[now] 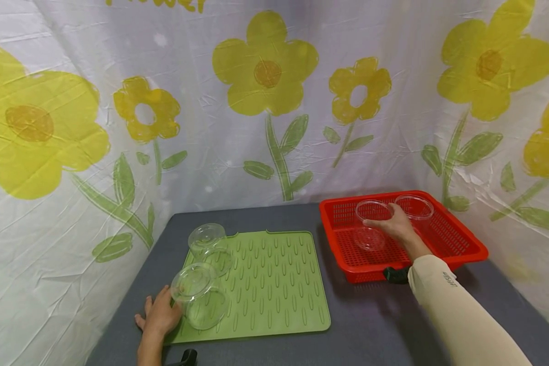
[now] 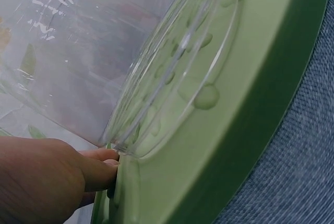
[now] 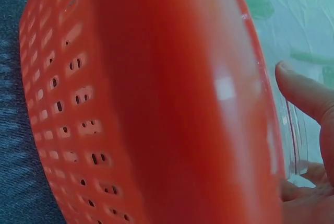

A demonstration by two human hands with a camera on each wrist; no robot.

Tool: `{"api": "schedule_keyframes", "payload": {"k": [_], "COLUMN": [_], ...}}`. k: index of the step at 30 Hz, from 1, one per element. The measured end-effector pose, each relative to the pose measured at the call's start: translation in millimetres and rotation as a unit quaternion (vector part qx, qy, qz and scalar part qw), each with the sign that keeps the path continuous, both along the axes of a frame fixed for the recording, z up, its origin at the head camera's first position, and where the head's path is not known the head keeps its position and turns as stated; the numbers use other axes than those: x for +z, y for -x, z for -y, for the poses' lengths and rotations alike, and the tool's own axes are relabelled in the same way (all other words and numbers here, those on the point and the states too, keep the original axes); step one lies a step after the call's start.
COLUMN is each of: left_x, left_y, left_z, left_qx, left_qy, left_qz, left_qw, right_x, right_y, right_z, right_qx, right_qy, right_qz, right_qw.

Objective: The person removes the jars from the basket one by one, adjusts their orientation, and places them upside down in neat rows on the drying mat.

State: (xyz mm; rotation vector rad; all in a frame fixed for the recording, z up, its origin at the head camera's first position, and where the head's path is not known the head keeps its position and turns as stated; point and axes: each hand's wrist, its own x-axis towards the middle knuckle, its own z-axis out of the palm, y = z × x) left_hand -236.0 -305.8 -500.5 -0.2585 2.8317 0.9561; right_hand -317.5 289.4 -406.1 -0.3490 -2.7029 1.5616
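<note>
My left hand (image 1: 161, 316) rests beside the left edge of a green drying mat (image 1: 274, 284), close to a clear plastic tub (image 1: 194, 280) standing there mouth down. In the left wrist view its fingertips are right at the mat's edge and the tub's rim (image 2: 172, 78). Over on the right, my right hand (image 1: 397, 223) reaches into a red basket (image 1: 340, 262) and holds another clear tub (image 1: 369, 239), thumb and fingers on opposite sides of its rim. The basket wall hides part of that hold in the right wrist view.
A third clear tub (image 1: 208, 236) stands behind the near one at the mat's left back. In the basket's back right corner is one more clear tub (image 1: 415, 206). A flower-printed curtain (image 1: 187, 162) hangs behind the dark table (image 1: 366, 325).
</note>
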Motion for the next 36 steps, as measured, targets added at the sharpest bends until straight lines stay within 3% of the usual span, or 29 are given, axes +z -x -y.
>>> {"api": "schedule_keyframes", "payload": {"k": [12,30,36], "left_x": [-0.3,2.7,2.8], "left_y": [0.0,-0.8,-1.3], "left_z": [-1,-3,-3], "left_qx": [0.002,0.001,0.000], "left_qy": [0.004,0.012,0.013], "left_qz": [0.000,-0.005,-0.003], "left_qw": [1.0000,0.9999,0.9999], "right_x": [2.5,21.0,24.9], "right_y": [-0.5,-6.2,-6.4], "right_z": [-3,8,10], "right_qx": [-0.001,0.040,0.045], "right_qy": [0.006,0.045,0.036], "right_qz": [0.001,-0.052,-0.063], "right_qw": [1.000,0.997,0.996]}}
